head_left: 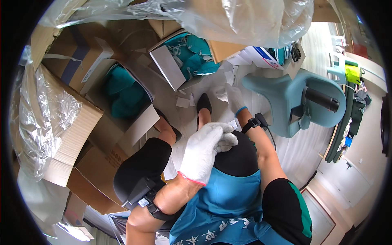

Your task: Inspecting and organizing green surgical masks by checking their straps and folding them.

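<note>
Both hands wear pale knitted work gloves. My left hand [206, 149], its glove edged in pink, is over my right knee with the fingers curled inward; nothing shows in it. Further forward, my right hand [234, 98] in a blue-edged glove reaches down near the floor. Its fingers bend together around something pale that I cannot make out. Small paper scraps [183, 102] lie on the floor close by. Ahead of my hands, an open carton [169, 70] holds teal fabric items [194, 55] with pale cords. Another open carton [143, 124] on the left contains teal fabric pieces [124, 92].
A blue-grey plastic chair [277, 98] stands to the right, a black cylinder [322, 99] on it. Clear plastic sheeting [261, 20] hangs across the top. More cardboard boxes [73, 143] crowd the left. A white box [261, 57] with teal contents sits at the far right.
</note>
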`<state>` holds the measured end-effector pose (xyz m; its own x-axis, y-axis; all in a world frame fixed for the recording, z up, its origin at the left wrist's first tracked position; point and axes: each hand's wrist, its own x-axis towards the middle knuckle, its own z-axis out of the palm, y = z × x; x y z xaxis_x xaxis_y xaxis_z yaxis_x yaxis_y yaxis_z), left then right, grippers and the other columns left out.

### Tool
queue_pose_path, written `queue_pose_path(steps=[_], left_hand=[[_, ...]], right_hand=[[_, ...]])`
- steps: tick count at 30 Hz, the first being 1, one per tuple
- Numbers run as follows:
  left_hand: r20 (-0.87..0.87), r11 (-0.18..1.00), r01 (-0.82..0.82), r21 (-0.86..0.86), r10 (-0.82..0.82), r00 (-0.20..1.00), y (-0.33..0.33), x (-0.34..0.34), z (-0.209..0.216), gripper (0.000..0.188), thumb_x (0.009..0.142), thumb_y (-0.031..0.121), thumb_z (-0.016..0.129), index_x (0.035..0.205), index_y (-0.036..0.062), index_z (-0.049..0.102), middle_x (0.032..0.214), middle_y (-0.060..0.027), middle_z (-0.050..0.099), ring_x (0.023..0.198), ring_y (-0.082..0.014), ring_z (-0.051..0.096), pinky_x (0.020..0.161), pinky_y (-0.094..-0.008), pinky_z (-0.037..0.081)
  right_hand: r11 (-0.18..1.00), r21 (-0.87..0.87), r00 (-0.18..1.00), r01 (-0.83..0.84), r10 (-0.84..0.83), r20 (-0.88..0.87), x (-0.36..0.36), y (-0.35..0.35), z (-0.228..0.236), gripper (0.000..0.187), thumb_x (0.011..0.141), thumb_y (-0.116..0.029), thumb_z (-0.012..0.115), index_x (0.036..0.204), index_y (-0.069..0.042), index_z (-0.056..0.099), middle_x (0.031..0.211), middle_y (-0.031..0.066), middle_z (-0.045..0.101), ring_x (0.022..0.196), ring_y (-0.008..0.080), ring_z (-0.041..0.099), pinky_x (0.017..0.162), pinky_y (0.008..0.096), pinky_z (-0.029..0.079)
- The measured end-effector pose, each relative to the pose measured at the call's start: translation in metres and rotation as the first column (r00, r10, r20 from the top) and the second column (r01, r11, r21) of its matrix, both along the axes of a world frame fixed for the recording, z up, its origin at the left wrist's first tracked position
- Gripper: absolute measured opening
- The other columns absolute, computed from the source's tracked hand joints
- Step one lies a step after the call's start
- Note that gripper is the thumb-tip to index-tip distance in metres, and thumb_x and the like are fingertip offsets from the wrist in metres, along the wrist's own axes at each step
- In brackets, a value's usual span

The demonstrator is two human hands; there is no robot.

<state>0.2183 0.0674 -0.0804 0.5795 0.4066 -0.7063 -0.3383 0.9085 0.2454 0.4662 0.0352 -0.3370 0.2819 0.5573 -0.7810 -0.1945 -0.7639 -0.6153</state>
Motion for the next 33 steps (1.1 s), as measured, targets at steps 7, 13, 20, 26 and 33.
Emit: queue_pose_path(steps=[7,13,20,26,33], left_hand=[[-0.037,1.0,0.003,0.028,-0.002,0.999,0.004,-0.003,-0.001,0.031,0.101,0.024,0.046,0.115,-0.0014,0.058,0.094,-0.012,0.067,0.092,-0.0203,0.065,0.087,-0.032,0.049],[-0.075,1.0,0.007,0.0,-0.007,0.997,0.009,-0.009,-0.001,0.03,0.101,0.023,0.046,0.113,-0.0007,0.06,0.092,-0.0106,0.068,0.088,-0.017,0.064,0.085,-0.0285,0.047],[-0.078,1.0,0.02,0.016,-0.019,0.997,0.012,-0.011,-0.003,0.031,0.101,0.023,0.045,0.111,-0.0014,0.061,0.09,-0.0105,0.068,0.086,-0.0166,0.064,0.082,-0.0277,0.048],[-0.127,1.0,0.021,0.016,-0.019,0.992,0.014,-0.013,-0.008,0.031,0.102,0.022,0.044,0.109,-0.0027,0.062,0.089,-0.0112,0.068,0.085,-0.0168,0.065,0.081,-0.0264,0.05],[-0.169,0.999,0.015,0.041,-0.008,0.986,0.016,-0.015,-0.008,0.033,0.102,0.023,0.045,0.109,-0.0034,0.062,0.088,-0.0112,0.069,0.084,-0.0152,0.066,0.078,-0.0237,0.05]], right_hand=[[0.526,-0.42,0.047,-0.739,0.662,0.748,-0.03,0.015,0.008,0.027,0.081,-0.017,0.062,0.107,-0.012,0.068,0.099,0.0147,0.068,0.091,0.0359,0.066,0.083,0.0411,0.053],[0.557,-0.479,0.096,-0.678,0.713,0.694,-0.045,0.069,0.039,0.039,0.075,-0.019,0.066,0.114,-0.012,0.063,0.108,0.0121,0.066,0.107,0.0372,0.06,0.091,0.0455,0.048],[0.421,-0.265,-0.147,-0.867,0.292,0.945,-0.007,0.112,0.011,0.016,0.072,-0.009,0.062,0.087,-0.009,0.068,0.105,0.0068,0.066,0.113,0.0281,0.056,0.094,0.0431,0.043],[0.289,0.004,0.208,-0.957,0.677,0.706,-0.032,0.157,0.014,0.03,0.069,0.005,0.053,0.09,-0.007,0.07,0.094,0.0127,0.069,0.091,0.0335,0.063,0.084,0.0403,0.05],[0.623,0.175,0.64,-0.762,0.686,0.345,-0.029,0.172,0.009,0.039,0.076,0.003,0.057,0.113,-0.004,0.067,0.114,0.0133,0.068,0.106,0.0229,0.064,0.093,0.0295,0.048]])
